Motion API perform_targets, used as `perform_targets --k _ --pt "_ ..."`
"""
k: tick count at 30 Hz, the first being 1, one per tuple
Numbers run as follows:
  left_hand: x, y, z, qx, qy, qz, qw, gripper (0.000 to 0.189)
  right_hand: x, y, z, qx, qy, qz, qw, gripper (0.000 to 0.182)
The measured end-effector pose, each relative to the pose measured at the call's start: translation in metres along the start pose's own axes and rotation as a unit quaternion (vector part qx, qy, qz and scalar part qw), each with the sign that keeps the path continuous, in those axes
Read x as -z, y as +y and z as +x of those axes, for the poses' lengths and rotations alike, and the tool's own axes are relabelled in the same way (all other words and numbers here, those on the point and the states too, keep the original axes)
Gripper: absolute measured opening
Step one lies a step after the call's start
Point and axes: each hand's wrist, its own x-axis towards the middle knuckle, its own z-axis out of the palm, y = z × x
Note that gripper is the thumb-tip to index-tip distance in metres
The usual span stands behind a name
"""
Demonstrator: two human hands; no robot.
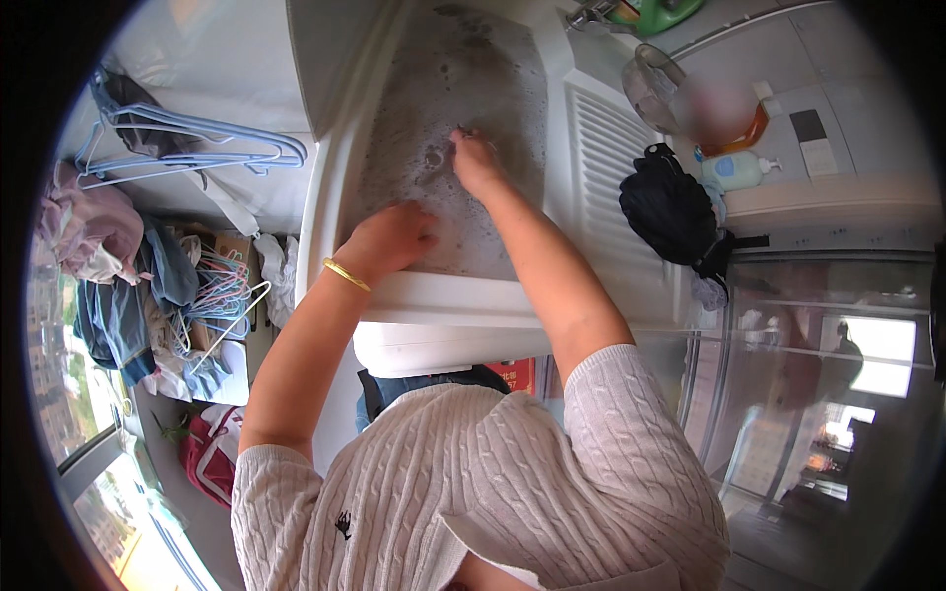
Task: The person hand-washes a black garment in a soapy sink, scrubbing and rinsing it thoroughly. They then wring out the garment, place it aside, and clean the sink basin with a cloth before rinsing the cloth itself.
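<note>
A white laundry sink (458, 295) holds murky grey water (480, 81) with suds and bubbles on it. My right hand (475, 162) is at the water near the basin's middle, fingers curled together around something small and dark that I cannot make out. Nearer to me and to the left, my left hand (395, 235) hangs low over the water by the near wall, its fingers bent and partly turned from view; whether it holds anything is hidden. A gold bangle (346, 274) circles the left wrist. Anything beneath the murky surface cannot be seen.
Right of the basin is a ribbed washboard (610, 162), with a bunched black cloth item (665, 207) beside it. Farther right stand a pump bottle (739, 171) and a metal basin (654, 87). Blue hangers (199, 140) hang at the left, above clothes (111, 318).
</note>
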Motion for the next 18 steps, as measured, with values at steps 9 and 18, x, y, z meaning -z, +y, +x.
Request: perform_targets --k 9,18 --pt "-0.008 -0.014 -0.002 -0.017 0.017 0.026 0.999 0.027 0.019 0.001 -0.024 0.064 -0.076 0.021 0.995 0.039" --pt "-0.008 -0.015 0.005 -0.03 -0.025 0.043 0.998 0.03 0.029 -0.009 -0.037 -0.027 -0.02 0.055 0.998 0.026"
